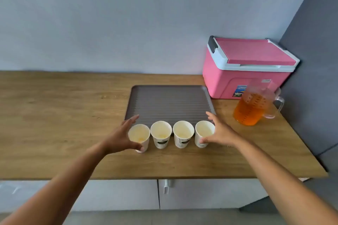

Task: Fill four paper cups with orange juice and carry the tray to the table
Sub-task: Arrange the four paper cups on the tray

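No readable text, sticker point(239, 91) on pink cooler point(219, 78) front too blurred, scale marks point(253, 101) on pitcher point(245, 115) beside cooler illegible

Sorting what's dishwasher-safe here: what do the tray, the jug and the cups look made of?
Tray: probably plastic, matte grey-brown, with moulded ribs across it. Jug: clear and glossy, with printed measuring marks and a moulded handle; likely plastic, possibly glass. Cups: paper, matte white, with thin walls and small printed logos.

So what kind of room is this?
Probably a kitchenette or break-room counter: a wooden worktop over white cabinet doors, with a pink cooler box, a jug of orange drink and paper cups set out.
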Available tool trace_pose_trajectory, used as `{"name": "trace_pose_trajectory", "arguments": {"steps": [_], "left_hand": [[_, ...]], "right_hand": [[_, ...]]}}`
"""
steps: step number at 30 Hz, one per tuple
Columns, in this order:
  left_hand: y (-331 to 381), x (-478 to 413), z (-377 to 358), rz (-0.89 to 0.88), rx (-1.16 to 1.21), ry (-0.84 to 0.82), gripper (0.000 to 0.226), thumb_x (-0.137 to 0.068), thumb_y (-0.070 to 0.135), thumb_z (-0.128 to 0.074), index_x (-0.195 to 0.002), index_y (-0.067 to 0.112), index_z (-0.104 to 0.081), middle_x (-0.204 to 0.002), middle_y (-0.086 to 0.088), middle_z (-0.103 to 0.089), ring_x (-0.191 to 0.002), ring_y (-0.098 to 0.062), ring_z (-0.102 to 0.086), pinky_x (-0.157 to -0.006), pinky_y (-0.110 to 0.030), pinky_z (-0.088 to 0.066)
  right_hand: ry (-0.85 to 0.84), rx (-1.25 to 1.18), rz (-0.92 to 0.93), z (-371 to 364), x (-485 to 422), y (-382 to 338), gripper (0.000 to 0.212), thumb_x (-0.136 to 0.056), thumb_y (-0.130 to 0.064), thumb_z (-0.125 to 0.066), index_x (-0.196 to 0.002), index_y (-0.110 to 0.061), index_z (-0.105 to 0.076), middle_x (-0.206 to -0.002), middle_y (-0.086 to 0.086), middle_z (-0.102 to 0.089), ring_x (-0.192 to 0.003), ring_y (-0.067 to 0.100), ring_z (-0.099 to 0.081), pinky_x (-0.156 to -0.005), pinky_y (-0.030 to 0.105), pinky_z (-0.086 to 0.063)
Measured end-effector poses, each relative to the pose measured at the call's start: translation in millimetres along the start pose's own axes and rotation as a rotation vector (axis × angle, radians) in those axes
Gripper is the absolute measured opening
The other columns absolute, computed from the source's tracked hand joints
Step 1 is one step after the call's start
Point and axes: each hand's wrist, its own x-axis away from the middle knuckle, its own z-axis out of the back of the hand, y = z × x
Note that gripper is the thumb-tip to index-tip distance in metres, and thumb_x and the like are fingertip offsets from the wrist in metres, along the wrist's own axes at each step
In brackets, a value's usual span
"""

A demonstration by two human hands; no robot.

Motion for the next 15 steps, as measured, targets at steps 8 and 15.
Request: {"name": "trace_pose_trajectory", "arguments": {"steps": [8, 15], "left_hand": [[-8, -4, -20, 0.006, 0.064, 0.12, 0.095, -0.059, 0.034, -0.091, -0.138, 0.034, -0.039, -0.134, 0.002, -0.052, -0.116, -0.02, -0.051, -0.095, -0.035, -0.044], [-14, -6, -15, -0.03, 0.1, 0.138, 0.085, -0.064, 0.024, -0.089, -0.133, 0.033, -0.041, -0.125, 0.004, -0.052, -0.11, -0.019, -0.052, -0.084, -0.03, -0.043]], "right_hand": [[0.102, -0.168, -0.036, -19, 4, 7, 0.112, -0.053, -0.04, -0.088, -0.148, -0.032, -0.028, -0.149, -0.005, -0.039, -0.13, 0.015, -0.043, -0.108, 0.033, -0.036], [0.193, -0.179, -0.062, -25, 10, 6, 0.086, -0.066, -0.026, -0.082, -0.14, -0.032, -0.037, -0.131, -0.004, -0.052, -0.114, 0.019, -0.055, -0.093, 0.033, -0.048]]}}
